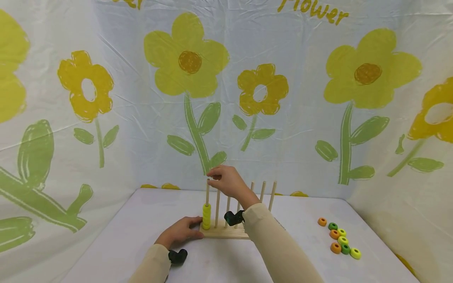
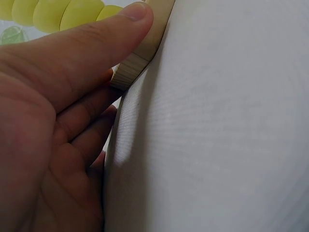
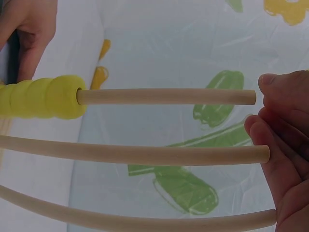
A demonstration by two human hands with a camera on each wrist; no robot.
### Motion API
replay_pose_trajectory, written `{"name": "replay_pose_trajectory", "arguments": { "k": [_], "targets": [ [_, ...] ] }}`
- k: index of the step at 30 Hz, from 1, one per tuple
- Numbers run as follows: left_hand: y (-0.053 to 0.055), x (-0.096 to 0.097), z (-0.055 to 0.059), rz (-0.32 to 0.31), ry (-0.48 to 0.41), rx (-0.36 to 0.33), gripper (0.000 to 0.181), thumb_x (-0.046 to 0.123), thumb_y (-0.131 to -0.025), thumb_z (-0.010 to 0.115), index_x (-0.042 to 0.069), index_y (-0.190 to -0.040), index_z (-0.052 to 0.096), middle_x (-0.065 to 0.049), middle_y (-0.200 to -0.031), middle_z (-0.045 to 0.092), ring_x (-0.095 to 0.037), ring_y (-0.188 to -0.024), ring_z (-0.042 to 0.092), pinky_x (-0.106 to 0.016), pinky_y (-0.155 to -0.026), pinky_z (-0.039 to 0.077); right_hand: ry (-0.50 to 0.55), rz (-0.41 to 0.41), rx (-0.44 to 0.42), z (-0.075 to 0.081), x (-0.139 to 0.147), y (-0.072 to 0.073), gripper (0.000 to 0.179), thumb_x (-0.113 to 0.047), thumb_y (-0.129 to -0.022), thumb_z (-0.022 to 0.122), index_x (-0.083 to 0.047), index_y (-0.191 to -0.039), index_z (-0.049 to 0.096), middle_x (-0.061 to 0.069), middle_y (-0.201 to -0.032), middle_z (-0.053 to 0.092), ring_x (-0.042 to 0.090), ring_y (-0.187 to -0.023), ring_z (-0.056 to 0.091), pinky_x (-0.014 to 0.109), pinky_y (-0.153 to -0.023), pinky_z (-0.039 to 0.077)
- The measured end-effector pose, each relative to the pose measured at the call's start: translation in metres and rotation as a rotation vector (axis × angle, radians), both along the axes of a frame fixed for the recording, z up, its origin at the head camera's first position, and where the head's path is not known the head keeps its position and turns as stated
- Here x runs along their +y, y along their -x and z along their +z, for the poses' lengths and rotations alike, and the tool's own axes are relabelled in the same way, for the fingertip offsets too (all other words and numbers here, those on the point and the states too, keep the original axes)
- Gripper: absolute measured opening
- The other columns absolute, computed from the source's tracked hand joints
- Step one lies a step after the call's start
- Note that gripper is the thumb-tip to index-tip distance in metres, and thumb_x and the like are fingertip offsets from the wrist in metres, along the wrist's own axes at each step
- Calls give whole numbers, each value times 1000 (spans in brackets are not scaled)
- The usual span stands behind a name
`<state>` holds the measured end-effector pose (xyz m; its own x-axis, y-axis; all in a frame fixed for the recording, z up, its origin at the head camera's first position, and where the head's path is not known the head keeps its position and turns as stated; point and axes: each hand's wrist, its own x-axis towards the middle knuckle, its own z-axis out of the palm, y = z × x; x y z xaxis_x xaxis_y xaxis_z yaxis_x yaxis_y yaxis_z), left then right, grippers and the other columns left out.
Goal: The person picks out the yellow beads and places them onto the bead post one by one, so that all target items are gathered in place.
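While left hand (image 1: pixel 181 230) grips end of peg rack (image 1: pixel 226 234), empty right hand (image 1: pixel 228 182) hovers loosely parted by peg tops (image 3: pixel 247 97)

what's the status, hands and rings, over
Left grip holding base. Right grip by end peg, no ring seen in it. Yellow rings on that peg. Next peg close.

The left sleeve (image 1: pixel 152 265) and right sleeve (image 1: pixel 277 245) are long, plain and cream. The left wrist device (image 1: pixel 178 256) and right wrist device (image 1: pixel 233 218) are small, black and bent. The left hand (image 1: pixel 181 230) and right hand (image 1: pixel 228 182) are bare.
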<state>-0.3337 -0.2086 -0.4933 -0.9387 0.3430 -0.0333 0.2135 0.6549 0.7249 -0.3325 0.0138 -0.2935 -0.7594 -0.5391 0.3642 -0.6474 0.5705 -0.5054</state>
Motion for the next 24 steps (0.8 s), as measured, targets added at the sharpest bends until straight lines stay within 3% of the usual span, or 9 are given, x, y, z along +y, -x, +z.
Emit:
{"name": "replay_pose_trajectory", "arguments": {
  "k": [8,17,24],
  "targets": [
    [-1,1,3,-7,7,2,76,47,-78,77,13,-141,52,-13,-149,46,-41,-141,35,-64,-112,26,31,34,8,0,3,0,26,-21,-93,66,-13,-117,70,6,-127,63,24,-110,66,33,-92,56],
    [0,2,3,-3,-3,5,76,45,-78,78,13,-141,52,-14,-149,46,-42,-140,35,-64,-112,26,100,54,81,-1,17,2,21,-14,-92,66,-10,-112,71,6,-121,66,26,-109,66,37,-95,55],
    [-3,1,2,10,6,-2,74,43,-77,79,15,-140,52,-15,-149,46,-43,-140,35,-64,-112,26,73,-4,125,2,38,-3,23,-19,-93,66,-14,-115,70,2,-123,65,24,-112,65,35,-96,54]
  ]
}}
